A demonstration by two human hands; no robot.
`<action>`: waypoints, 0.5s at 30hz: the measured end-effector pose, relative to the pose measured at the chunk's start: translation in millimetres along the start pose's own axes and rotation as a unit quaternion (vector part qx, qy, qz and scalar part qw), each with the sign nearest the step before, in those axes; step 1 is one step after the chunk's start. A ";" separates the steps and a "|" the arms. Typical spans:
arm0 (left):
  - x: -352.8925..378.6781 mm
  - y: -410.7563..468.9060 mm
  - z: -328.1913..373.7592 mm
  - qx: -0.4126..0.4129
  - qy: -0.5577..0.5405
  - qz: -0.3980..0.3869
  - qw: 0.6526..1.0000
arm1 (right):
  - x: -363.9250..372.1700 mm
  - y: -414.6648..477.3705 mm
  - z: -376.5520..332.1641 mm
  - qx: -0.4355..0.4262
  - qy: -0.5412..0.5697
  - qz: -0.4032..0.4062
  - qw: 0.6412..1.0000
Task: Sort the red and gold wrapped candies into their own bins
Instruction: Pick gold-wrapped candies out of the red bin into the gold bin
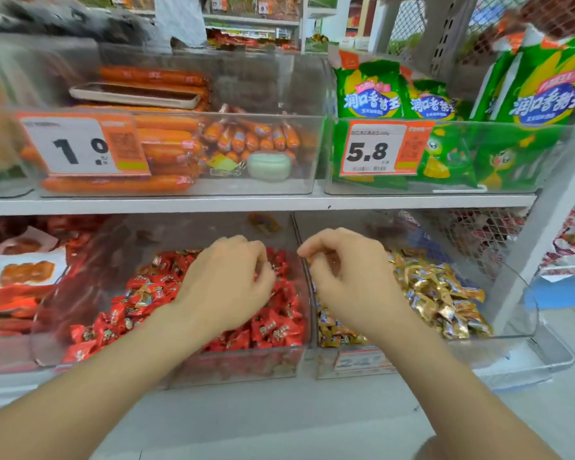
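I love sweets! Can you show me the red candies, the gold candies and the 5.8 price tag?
red candies [273, 327]: head view, on a red wrapper in the left bin.
gold candies [442, 293]: head view, on a gold wrapper in the right bin.
5.8 price tag [369, 151]: head view, on the black digits.

**Q:** Any readable txt?

**A:** Yes. Upper shelf, clear sausage bin [253, 189]: orange-and-white price tag [80, 146] w/ big black "1 0". Its small print & QR code are blurred.

**Q:** Bin beside it?

**A:** Second price tag [374, 149] on the clear snack bin [452, 189] reads "5.8"; fine print illegible. The green bags [369, 91] inside carry Chinese chars "润口香甜王" in blue-and-white. Smaller line below is too blurry.

**Q:** Lower shelf?

**A:** Front tag [362, 360] under the gold candies [439, 287]: pale digits, approx. "24", rest smeared. Red candies [273, 323] & gold ones have printed wrappers, too small to read.
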State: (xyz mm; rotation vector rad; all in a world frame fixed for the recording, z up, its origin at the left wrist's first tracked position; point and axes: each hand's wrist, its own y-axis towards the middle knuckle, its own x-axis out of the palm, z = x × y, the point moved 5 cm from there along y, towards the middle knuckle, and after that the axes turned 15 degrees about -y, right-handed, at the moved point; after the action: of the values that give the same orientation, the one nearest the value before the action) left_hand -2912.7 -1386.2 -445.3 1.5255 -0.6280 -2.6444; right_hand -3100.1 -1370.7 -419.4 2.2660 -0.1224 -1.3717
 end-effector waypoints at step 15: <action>7.4 4.5 -197.9 -0.432 -0.087 -0.147 0.886 | 189.8 86.5 -59.7 0.080 -0.236 -0.441 0.862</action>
State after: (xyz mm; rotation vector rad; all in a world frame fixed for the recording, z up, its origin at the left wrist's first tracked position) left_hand -2751.9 -1457.2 -536.8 1.1480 0.7737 -2.6397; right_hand -2941.1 -1485.7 -512.0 2.1176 0.7670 -2.4386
